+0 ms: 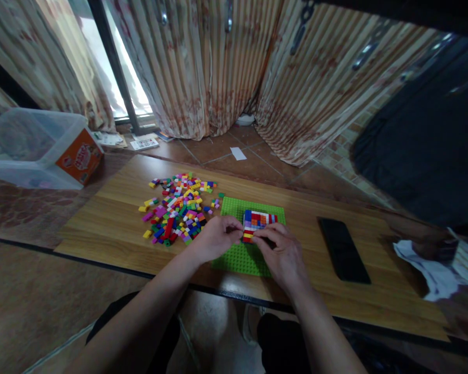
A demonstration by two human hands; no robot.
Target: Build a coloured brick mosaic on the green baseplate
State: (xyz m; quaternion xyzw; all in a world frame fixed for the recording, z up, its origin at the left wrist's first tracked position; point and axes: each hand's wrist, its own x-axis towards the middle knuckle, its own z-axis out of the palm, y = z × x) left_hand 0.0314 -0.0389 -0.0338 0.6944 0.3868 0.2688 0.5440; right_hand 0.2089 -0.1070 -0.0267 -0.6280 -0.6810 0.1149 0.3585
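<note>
As the left hand (217, 237) and right hand (285, 254) apparently build the multicoloured plastic-brick block (258, 218), what each grip grasps is indiscernible; seating requires even pressure.

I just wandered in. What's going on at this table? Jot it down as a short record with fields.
Surface: wooden tabletop
Base: green studded plate
On the base: multicoloured brick build, reds, blues and whites on top, some yellow near the front
Left hand: fingertips at the build's left side; grip unclear
Right hand: fingertips at its front edge; whether they hold a brick is unclear
Loose pieces: mixed-colour brick pile, left of the plate
Right of the plate: flat dark slab, perhaps a phone
Far left: clear plastic box, orange label
Background: striped curtains
</note>
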